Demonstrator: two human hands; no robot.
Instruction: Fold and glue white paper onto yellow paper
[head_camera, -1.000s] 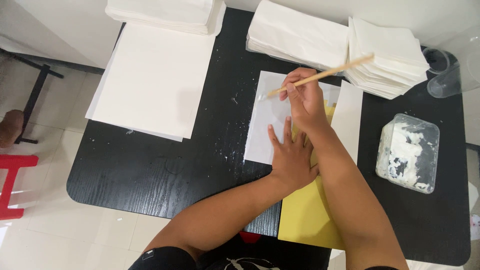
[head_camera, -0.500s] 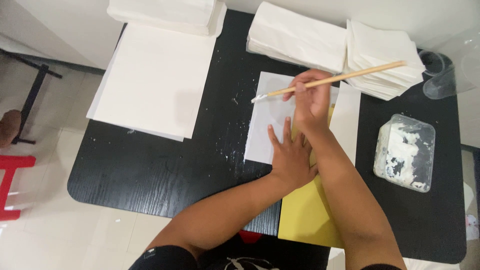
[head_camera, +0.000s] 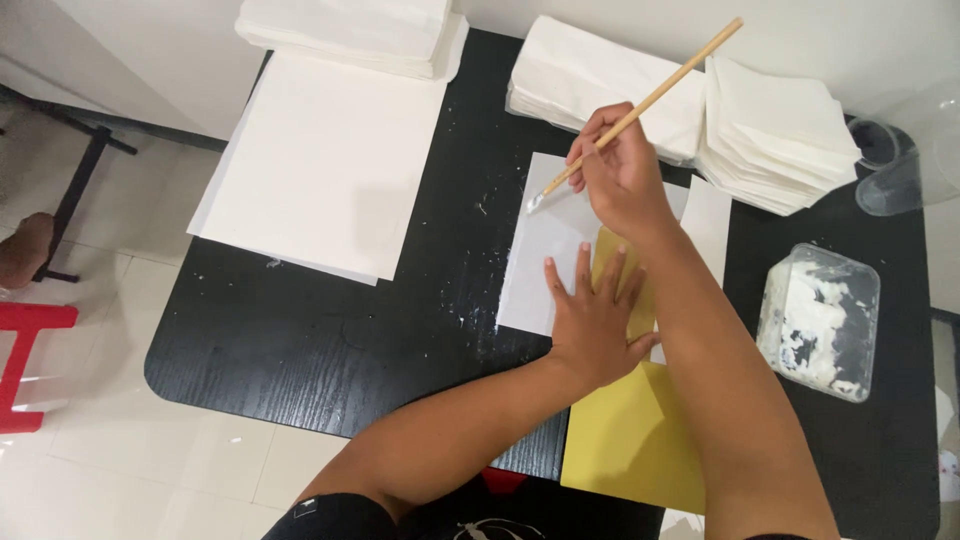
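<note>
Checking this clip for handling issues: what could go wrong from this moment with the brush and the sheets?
1. The brush, held in the right hand, has a white-loaded tip at the white sheet edge; paste could smear onto the black table, already spattered.
2. The left hand presses flat on the sheet and the yellow sheet; fingers may pick up paste.

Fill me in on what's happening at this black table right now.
A person is working over a white sheet on the black table. The right hand holds a thin wooden brush with its white-coated tip touching the sheet's upper left part. The left hand lies flat, fingers spread, pinning the sheet and a yellow sheet beneath it. A plastic tub of white paste sits to the right, and stacks of white paper lie along the far edge.
</note>
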